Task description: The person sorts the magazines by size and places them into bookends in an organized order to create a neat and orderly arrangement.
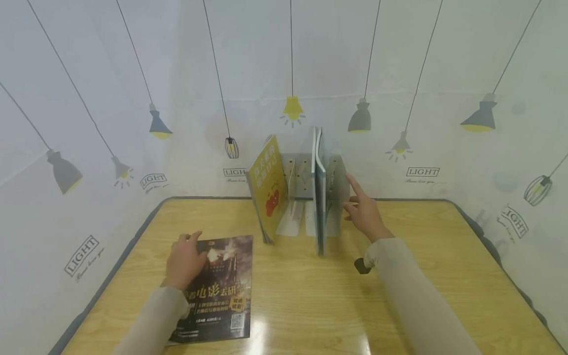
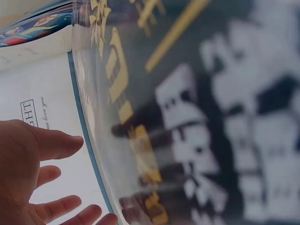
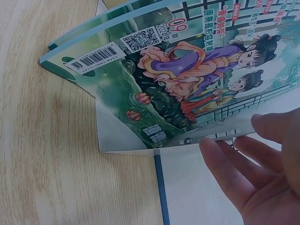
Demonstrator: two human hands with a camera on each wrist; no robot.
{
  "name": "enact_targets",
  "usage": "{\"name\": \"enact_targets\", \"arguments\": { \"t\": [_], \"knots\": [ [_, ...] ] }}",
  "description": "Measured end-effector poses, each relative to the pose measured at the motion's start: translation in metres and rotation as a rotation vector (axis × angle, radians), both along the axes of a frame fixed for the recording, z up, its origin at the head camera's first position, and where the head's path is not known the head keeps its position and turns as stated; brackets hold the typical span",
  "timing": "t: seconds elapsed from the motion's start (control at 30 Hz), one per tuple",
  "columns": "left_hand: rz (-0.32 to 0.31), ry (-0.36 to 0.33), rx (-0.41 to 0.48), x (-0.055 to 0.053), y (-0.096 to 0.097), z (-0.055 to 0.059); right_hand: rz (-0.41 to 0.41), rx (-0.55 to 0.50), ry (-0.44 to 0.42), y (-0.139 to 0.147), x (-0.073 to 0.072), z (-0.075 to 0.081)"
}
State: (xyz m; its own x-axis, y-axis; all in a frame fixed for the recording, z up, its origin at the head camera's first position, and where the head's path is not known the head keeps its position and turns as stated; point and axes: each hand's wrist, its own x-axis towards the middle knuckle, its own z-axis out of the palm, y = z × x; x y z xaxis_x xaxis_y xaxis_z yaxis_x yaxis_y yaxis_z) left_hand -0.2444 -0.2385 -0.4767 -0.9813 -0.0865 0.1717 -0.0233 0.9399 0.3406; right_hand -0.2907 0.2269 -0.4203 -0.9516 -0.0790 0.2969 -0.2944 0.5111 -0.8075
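Observation:
My left hand (image 1: 184, 259) hovers over the upper left part of a dark glossy magazine (image 1: 222, 296) lying on the table. In the left wrist view its fingers (image 2: 70, 204) are spread and reflected in the cover. My right hand (image 1: 366, 214) touches the right plate of a grey metal bookend (image 1: 339, 185), with the index finger pointing upward along its edge. Its fingers (image 3: 229, 173) are fairly straight at the plate's edge in the right wrist view. Green illustrated magazines (image 3: 173, 84) stand upright just left of that plate, on the bookend's base.
A yellow book (image 1: 268, 187) stands tilted on the left side of the bookends. White bases (image 1: 290, 224) lie between it and the green magazines. Behind them rises a white lamp-patterned cloth (image 1: 199, 113), along the back edge of the wooden table (image 1: 301, 301).

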Motion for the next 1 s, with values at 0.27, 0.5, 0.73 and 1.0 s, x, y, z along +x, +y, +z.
{"name": "enact_targets", "arguments": {
  "t": [0.27,0.5,0.73,1.0],
  "knots": [
    [0.024,-0.042,0.005,0.001,-0.003,-0.003,-0.013,0.01,-0.007,0.0,0.0,0.0],
    [0.044,-0.116,0.012,0.003,-0.006,-0.002,-0.012,0.021,-0.011,0.0,0.001,0.001],
    [0.056,-0.209,0.071,0.003,-0.008,0.005,-0.004,-0.008,-0.009,0.0,0.001,0.0],
    [0.043,-0.231,0.163,-0.003,-0.02,-0.003,-0.004,-0.004,-0.003,-0.002,0.001,0.002]
  ]
}}
